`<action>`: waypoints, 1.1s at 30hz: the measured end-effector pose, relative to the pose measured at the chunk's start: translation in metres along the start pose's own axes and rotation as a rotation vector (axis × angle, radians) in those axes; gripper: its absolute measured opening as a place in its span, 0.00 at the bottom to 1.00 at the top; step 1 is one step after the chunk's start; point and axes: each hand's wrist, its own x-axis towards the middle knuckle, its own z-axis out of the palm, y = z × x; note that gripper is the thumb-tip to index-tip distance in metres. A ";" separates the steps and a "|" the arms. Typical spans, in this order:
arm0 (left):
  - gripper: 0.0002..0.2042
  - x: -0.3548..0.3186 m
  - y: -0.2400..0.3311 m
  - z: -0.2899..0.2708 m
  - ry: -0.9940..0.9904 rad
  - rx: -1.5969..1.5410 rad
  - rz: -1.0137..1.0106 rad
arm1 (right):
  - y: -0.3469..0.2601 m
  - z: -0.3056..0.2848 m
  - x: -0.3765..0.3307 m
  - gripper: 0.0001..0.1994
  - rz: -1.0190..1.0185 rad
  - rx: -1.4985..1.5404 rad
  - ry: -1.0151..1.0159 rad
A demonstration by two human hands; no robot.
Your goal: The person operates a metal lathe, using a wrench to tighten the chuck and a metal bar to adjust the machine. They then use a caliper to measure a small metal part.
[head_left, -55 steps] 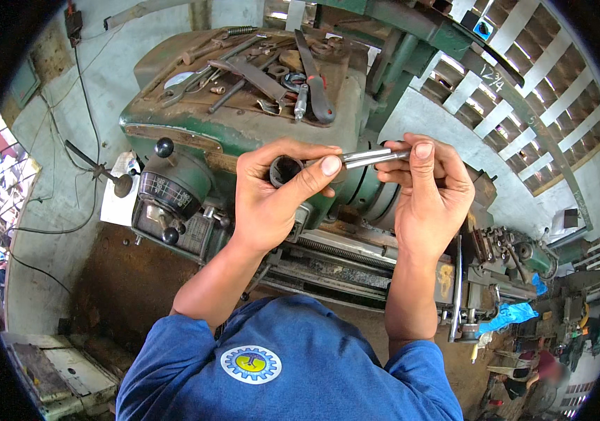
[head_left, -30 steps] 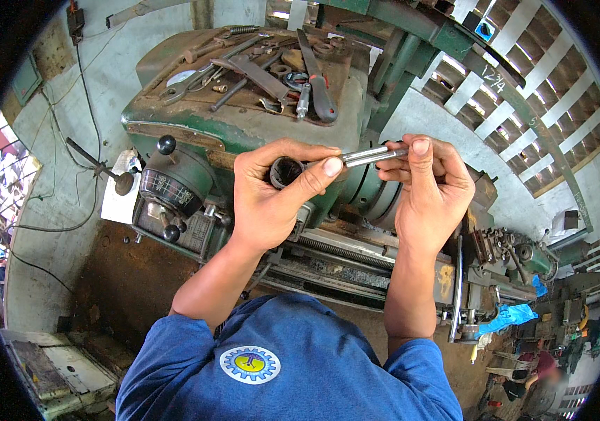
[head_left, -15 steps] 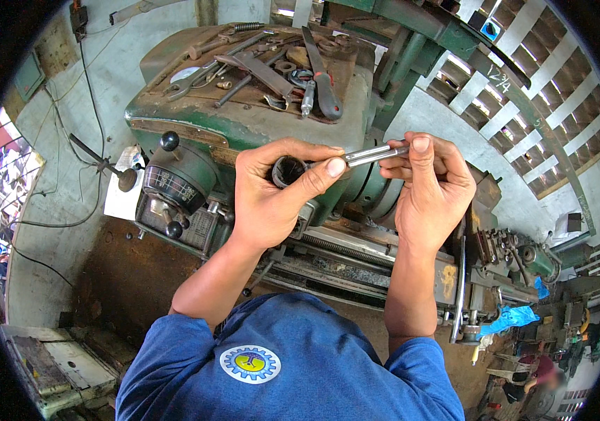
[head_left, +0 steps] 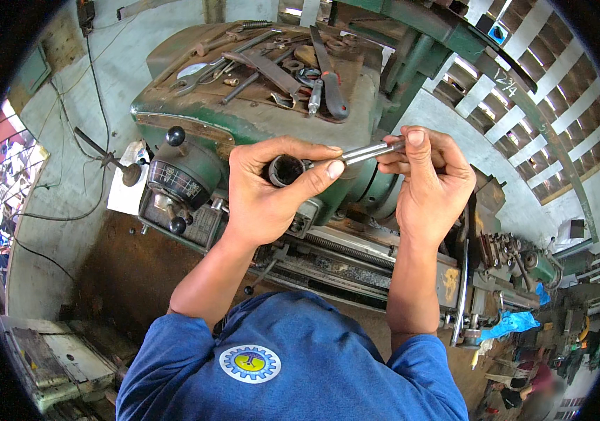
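Observation:
A slim, shiny metal rod (head_left: 372, 153) with dark lines along its length spans both hands, slanting up to the right. My left hand (head_left: 272, 186) pinches its left end between thumb and forefinger. In that hand's curl sits a dark, hollow, ring-ended cylinder (head_left: 286, 170); the lower fingers are hidden, so how it is gripped cannot be told. My right hand (head_left: 432, 179) holds the rod's other end between thumb and fingers. Both hands are in front of a green lathe (head_left: 201, 116), above its bed.
On the lathe's headstock lie spanners (head_left: 198, 81), a red-and-black-handled file or blade (head_left: 329, 81) and several small metal parts. A ball-ended lever (head_left: 176, 136) stands out at left. Blue cloth (head_left: 510, 323) hangs at right. A person (head_left: 542, 379) is far off at lower right.
My head view has shifted slightly, so the lathe appears a little farther right. My left hand sits slightly farther left in the picture; both hands keep hold of the rod.

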 end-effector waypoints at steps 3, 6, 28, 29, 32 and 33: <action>0.08 -0.001 0.004 -0.003 0.002 0.021 0.009 | 0.000 0.001 -0.001 0.10 -0.007 0.018 -0.013; 0.07 -0.002 0.006 -0.004 0.015 0.093 0.061 | 0.001 0.003 -0.001 0.10 -0.008 0.036 -0.018; 0.07 0.000 0.004 -0.015 -0.115 0.216 0.206 | 0.005 0.000 0.000 0.10 0.013 0.031 -0.104; 0.08 0.000 0.002 -0.017 -0.123 0.219 0.201 | 0.008 -0.001 0.000 0.10 0.008 0.050 -0.121; 0.08 -0.002 -0.007 -0.027 -0.161 0.248 0.087 | 0.020 -0.003 0.003 0.10 0.080 0.029 -0.201; 0.08 -0.005 -0.011 -0.033 -0.173 0.256 0.038 | 0.026 -0.004 0.008 0.10 0.123 -0.005 -0.168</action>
